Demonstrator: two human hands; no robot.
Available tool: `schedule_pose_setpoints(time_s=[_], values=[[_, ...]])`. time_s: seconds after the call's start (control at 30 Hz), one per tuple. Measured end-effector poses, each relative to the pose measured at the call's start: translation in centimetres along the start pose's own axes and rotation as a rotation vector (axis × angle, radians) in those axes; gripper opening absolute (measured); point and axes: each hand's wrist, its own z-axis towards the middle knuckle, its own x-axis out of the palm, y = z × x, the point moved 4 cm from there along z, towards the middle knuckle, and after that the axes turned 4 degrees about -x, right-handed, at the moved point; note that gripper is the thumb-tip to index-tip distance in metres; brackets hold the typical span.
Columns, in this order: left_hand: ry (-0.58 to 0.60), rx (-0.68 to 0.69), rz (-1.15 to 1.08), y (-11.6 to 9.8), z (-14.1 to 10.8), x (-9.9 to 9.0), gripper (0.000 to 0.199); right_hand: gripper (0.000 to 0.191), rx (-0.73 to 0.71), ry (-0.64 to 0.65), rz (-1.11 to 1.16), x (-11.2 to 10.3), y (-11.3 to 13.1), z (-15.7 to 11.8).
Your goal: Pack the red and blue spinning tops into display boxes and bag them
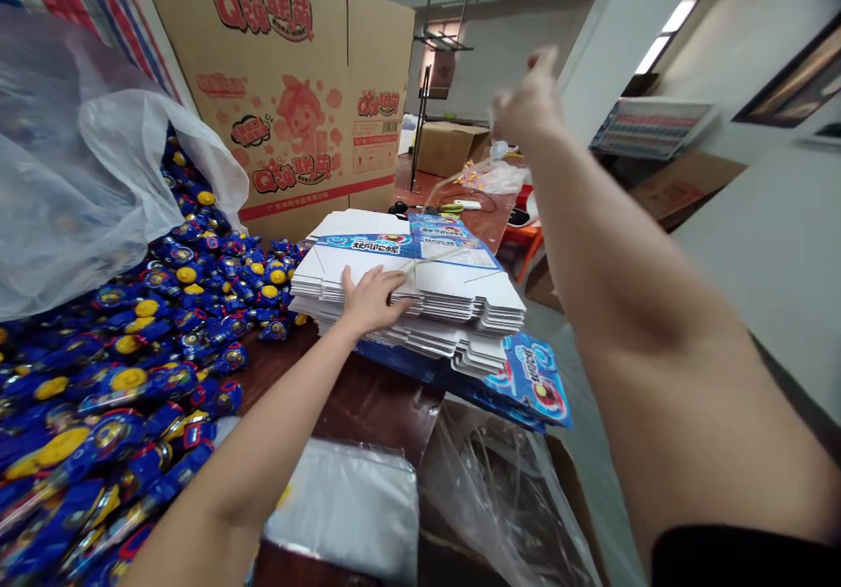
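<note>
A stack of flattened white-and-blue printed cartons (460, 293) lies on the dark red table. My left hand (373, 300) rests against the stack's near side, fingers spread over the edges of the cartons. My right hand (529, 101) is raised high at the upper right, away from the stack. Its fingers look bent and are blurred; whether it holds anything is too smeared to tell. A thin pale strand (441, 186) runs from the stack up toward that hand. Blue printed cartons (539, 381) stick out below the pile on the right.
Many blue-and-yellow wrapped toys (190, 307) are heaped at left beside a translucent bag (59, 158). A large cardboard box (295, 88) stands behind. Clear plastic sleeves (348, 499) lie in front; a plastic-lined box (505, 499) is below the table edge.
</note>
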Motion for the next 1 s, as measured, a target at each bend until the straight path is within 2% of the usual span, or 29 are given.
schedule_pose_setpoints(time_s=[0.07, 0.1, 0.17, 0.23, 0.3, 0.33, 0.4, 0.5, 0.57, 0.67, 0.77, 0.87, 0.93, 1.0], values=[[0.010, 0.036, -0.105, -0.1, -0.2, -1.1, 0.024, 0.103, 0.062, 0.091, -0.104, 0.4, 0.6, -4.2], [0.018, 0.050, -0.137, -0.1, -0.6, -1.6, 0.022, 0.113, 0.049, 0.162, -0.130, 1.2, 1.1, -7.1], [0.037, 0.067, -0.200, 0.0, -2.0, -2.6, 0.027, 0.107, -0.080, 0.409, -0.147, 3.5, 2.4, -14.0], [0.066, 0.101, -0.229, 0.2, -4.3, -3.3, 0.031, 0.107, -0.147, 0.649, -0.191, 5.3, 2.7, -20.5], [0.111, 0.144, -0.196, 0.5, -7.3, -3.7, 0.029, 0.095, -0.195, 0.766, -0.210, 5.5, 2.4, -24.7], [0.136, 0.160, -0.157, 0.7, -8.9, -3.7, 0.027, 0.082, -0.217, 0.785, -0.206, 5.2, 2.3, -25.7], [0.179, 0.157, -0.063, 1.4, -12.0, -3.9, 0.024, 0.054, -0.248, 0.763, -0.179, 4.2, 2.2, -26.0], [0.202, 0.100, 0.038, 2.4, -16.0, -4.7, 0.020, 0.051, -0.311, 0.714, -0.184, 3.4, 3.1, -24.4], [0.198, 0.067, 0.074, 2.8, -17.9, -5.4, 0.020, 0.054, -0.316, 0.663, -0.242, 3.8, 4.5, -23.0], [0.189, 0.042, 0.101, 2.6, -20.1, -6.1, 0.020, 0.076, -0.226, 0.689, -0.296, 6.7, 7.5, -21.1], [0.192, 0.028, 0.130, 1.5, -22.3, -6.3, 0.019, 0.080, -0.189, 0.765, -0.265, 11.6, 11.4, -19.3], [0.194, 0.029, 0.176, 0.2, -26.1, -7.1, 0.016, 0.092, -0.135, 0.787, -0.273, 15.7, 15.0, -18.6], [0.171, 0.031, 0.210, -0.3, -29.7, -8.3, 0.016, 0.092, -0.128, 0.812, -0.267, 16.8, 17.0, -19.4], [0.127, 0.014, 0.233, -0.2, -33.9, -10.0, 0.016, 0.079, -0.197, 0.810, -0.232, 16.5, 18.5, -20.6]])
